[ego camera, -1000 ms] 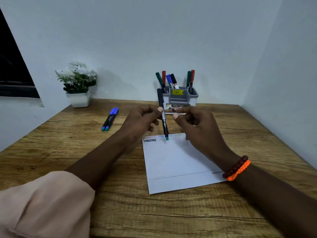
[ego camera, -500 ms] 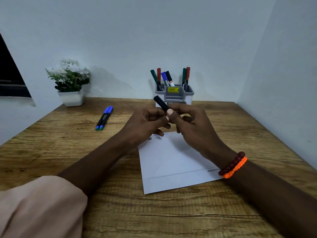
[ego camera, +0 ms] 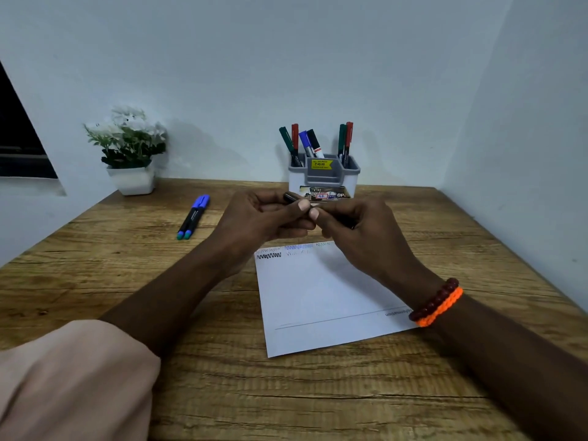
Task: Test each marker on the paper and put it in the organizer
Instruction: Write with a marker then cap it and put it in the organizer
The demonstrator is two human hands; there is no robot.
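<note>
Marker (ego camera: 291, 197) gripped by both hands above the paper (ego camera: 321, 300).
Left hand (ego camera: 254, 219) and right hand (ego camera: 356, 227) fingers are closed around its barrel; 1 dark end is seen protruding beyond the left thumb.
</note>
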